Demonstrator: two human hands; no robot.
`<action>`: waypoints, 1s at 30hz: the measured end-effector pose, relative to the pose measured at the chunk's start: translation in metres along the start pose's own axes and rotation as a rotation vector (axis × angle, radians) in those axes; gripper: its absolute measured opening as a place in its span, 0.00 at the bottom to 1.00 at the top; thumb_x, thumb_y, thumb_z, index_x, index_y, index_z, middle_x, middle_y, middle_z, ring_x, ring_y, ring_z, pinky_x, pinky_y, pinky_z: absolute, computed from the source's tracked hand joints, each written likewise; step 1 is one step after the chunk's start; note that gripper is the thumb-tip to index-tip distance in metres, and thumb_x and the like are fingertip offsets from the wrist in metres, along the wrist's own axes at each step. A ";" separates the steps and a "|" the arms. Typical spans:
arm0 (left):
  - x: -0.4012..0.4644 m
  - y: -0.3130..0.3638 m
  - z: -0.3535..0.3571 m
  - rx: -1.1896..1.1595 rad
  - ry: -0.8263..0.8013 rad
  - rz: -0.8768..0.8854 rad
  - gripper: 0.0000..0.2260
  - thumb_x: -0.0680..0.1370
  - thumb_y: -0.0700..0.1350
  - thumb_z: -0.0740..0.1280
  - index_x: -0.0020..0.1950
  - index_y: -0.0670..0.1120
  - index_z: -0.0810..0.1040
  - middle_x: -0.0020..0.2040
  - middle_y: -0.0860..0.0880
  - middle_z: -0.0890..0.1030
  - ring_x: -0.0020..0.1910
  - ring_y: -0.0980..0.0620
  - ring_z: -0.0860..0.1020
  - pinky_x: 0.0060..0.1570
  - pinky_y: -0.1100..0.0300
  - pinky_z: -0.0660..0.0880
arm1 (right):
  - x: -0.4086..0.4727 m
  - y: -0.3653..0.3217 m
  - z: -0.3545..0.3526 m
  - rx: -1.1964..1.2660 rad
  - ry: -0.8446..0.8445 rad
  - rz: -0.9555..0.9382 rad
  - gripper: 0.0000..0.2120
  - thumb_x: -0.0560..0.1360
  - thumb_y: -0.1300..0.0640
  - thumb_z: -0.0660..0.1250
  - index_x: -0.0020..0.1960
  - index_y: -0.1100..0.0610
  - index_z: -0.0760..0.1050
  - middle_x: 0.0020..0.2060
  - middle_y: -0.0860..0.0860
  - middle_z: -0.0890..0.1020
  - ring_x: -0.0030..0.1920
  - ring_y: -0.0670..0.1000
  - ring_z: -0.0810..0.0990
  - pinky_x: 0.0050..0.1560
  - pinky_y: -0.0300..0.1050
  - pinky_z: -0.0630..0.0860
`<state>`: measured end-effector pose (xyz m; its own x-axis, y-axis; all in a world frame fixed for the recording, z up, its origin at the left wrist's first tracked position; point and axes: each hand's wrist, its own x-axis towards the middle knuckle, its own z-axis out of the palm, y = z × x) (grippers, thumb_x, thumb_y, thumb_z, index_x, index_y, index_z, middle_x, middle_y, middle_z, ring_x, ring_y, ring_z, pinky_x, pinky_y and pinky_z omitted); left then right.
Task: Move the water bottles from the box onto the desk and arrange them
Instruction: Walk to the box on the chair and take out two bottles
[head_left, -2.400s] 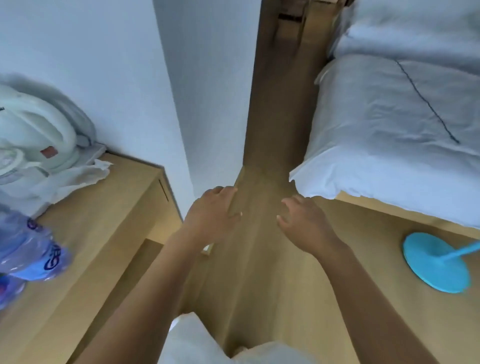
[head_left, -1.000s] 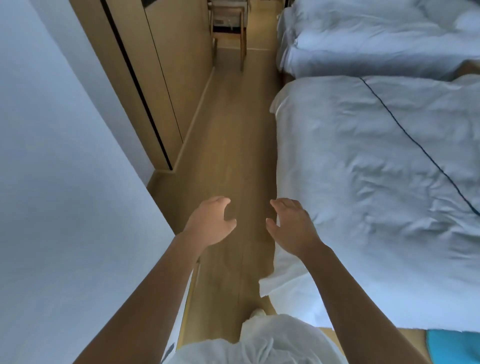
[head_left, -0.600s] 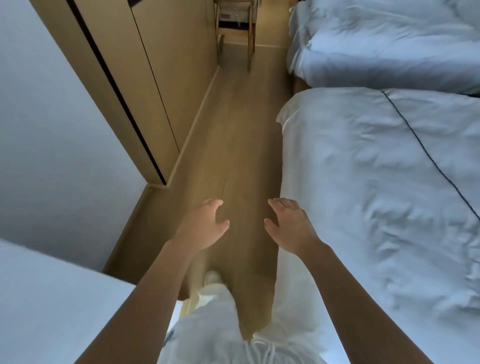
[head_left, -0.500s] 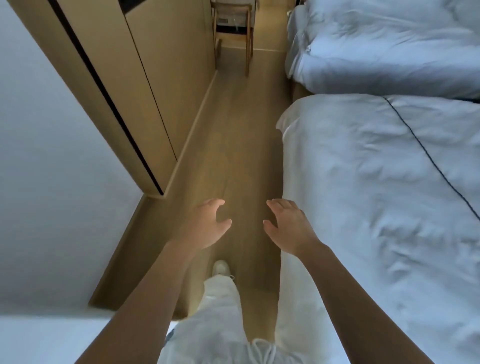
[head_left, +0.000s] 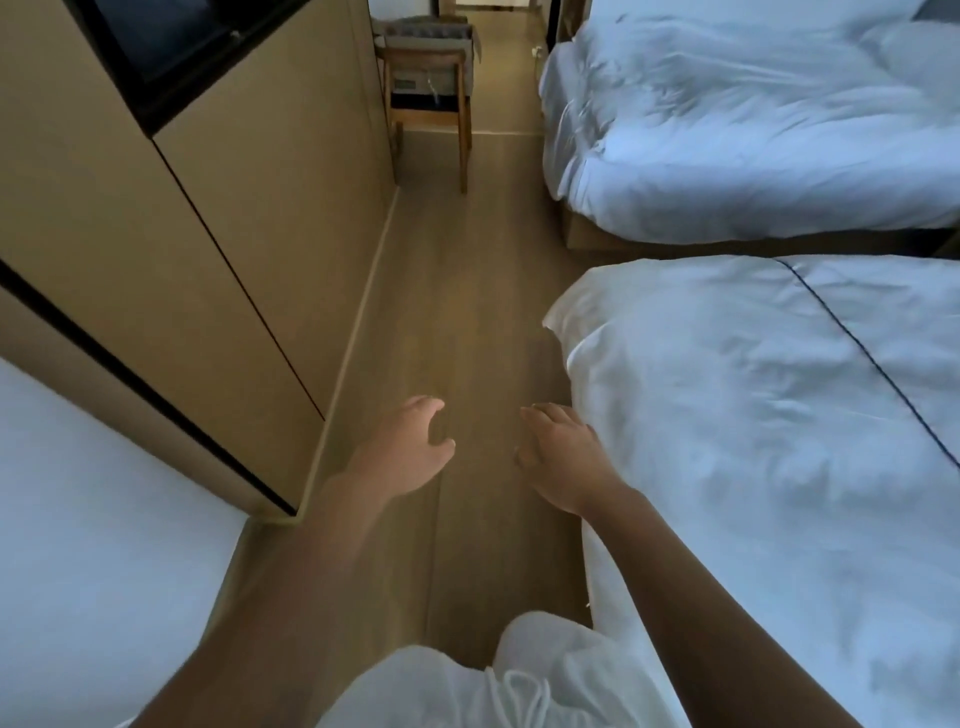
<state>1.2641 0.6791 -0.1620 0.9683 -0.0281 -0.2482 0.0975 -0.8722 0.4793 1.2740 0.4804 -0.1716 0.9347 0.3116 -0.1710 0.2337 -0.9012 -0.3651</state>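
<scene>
No water bottles and no desk are in view. My left hand (head_left: 410, 452) and my right hand (head_left: 563, 457) are held out in front of me above the wooden floor (head_left: 467, 322), side by side and a palm's width apart. Both hands hold nothing, with the fingers loosely curved and spread. At the far end of the aisle a cardboard box (head_left: 426, 34) sits on a wooden stool (head_left: 428, 109); its contents are too small to make out.
A narrow aisle runs ahead between a wooden wardrobe (head_left: 218, 208) on the left and a white bed (head_left: 779, 415) on the right. A second bed (head_left: 727, 119) lies farther back. A white wall corner (head_left: 93, 545) juts in at lower left.
The view has swung away from the desk with bottles and advanced down the aisle; the wardrobe, stool and second bed have come into sight. Both hands stay held out and hold nothing.
</scene>
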 end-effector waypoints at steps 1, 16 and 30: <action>0.021 0.000 -0.003 0.008 -0.006 0.002 0.25 0.78 0.49 0.64 0.74 0.46 0.64 0.74 0.50 0.64 0.73 0.51 0.62 0.71 0.52 0.61 | 0.020 0.005 -0.003 0.000 -0.005 0.003 0.25 0.77 0.52 0.59 0.72 0.55 0.62 0.70 0.51 0.67 0.71 0.52 0.60 0.69 0.49 0.59; 0.368 0.039 -0.067 -0.002 0.079 -0.080 0.25 0.77 0.48 0.65 0.73 0.44 0.66 0.74 0.47 0.65 0.73 0.50 0.63 0.71 0.57 0.60 | 0.357 0.118 -0.102 -0.030 -0.049 0.006 0.22 0.78 0.54 0.59 0.71 0.55 0.64 0.69 0.51 0.70 0.67 0.54 0.68 0.68 0.48 0.67; 0.630 0.020 -0.140 -0.047 0.135 -0.140 0.26 0.76 0.49 0.67 0.72 0.45 0.67 0.75 0.47 0.62 0.74 0.48 0.59 0.71 0.55 0.58 | 0.634 0.141 -0.153 -0.036 -0.110 -0.068 0.27 0.77 0.50 0.60 0.74 0.55 0.59 0.72 0.52 0.64 0.71 0.54 0.62 0.69 0.48 0.61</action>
<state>1.9081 0.7124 -0.1906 0.9662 0.1607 -0.2016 0.2412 -0.8393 0.4872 1.9407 0.5046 -0.1913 0.8818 0.4018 -0.2472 0.3067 -0.8864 -0.3468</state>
